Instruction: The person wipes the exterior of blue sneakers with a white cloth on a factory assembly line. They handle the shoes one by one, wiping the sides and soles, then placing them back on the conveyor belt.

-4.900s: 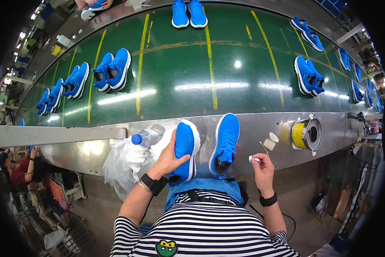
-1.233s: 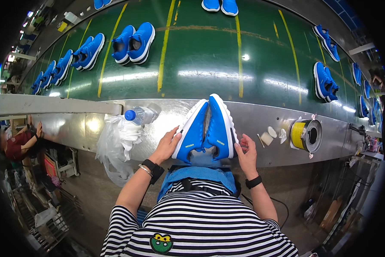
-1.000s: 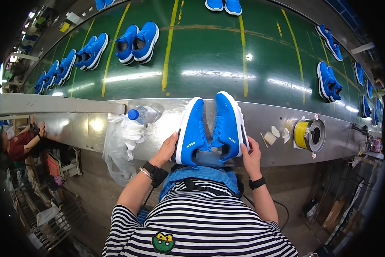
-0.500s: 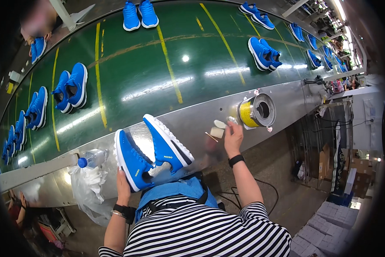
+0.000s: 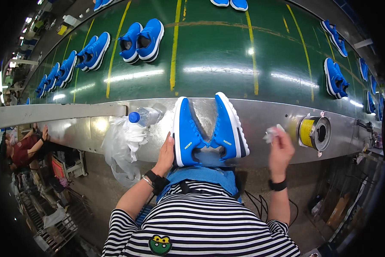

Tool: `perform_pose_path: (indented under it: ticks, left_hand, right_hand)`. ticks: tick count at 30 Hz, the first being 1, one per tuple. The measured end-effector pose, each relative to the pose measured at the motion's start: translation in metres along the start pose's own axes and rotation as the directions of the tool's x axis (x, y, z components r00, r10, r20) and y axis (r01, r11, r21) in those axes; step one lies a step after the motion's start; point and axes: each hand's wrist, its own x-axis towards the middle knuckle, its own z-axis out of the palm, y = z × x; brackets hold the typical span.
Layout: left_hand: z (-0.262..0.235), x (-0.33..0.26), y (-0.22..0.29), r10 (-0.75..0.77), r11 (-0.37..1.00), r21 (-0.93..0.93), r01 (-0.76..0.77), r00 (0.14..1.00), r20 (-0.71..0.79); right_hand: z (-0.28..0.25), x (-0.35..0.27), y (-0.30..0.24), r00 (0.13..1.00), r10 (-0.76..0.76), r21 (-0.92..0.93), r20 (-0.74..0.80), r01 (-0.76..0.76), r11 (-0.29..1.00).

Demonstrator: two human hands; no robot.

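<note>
The left hand (image 5: 166, 155) is loosely open, fingers together and nearly straight, laid along the outer side of the left blue sneaker (image 5: 185, 124) near its heel; how firmly it presses cannot be told. The right hand (image 5: 281, 150) is pinched on a crumpled white wad (image 5: 273, 133), held above the steel ledge (image 5: 261, 112) between the right blue sneaker (image 5: 225, 124) and a tin; blur softens its fingertips and the wad, so the material is hard to make out. The two sneakers stand on that ledge right in front of the person, toes pointing toward the green conveyor belt (image 5: 214, 47) and spread apart, heels closer together, white soles showing along their outer sides. Their interiors are mostly hidden from this angle. At the top edge, one pair of blue sneakers (image 5: 238, 4) on the belt is cut off, and at far left a co-worker (image 5: 24, 147) is small and indistinct. The yellow-banded metal tin (image 5: 307, 132) has a round dark opening, its contents unreadable. Left of the sneakers, a clear plastic bottle (image 5: 149, 115) wears a blue cap, its fill unclear, and beside it a translucent plastic bag (image 5: 114, 150) bears soft white crumpled pieces (image 5: 134, 132).
</note>
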Motion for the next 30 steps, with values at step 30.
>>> perform_pose_path:
  ticks: [30]
  left_hand:
    - [-0.031,-0.014,-0.013,-0.093,0.938,-0.266,0.224,0.898,0.429]
  right_hand:
    - [0.199,-0.048,0.001,0.872,-0.049,-0.324,0.487,0.232,0.917]
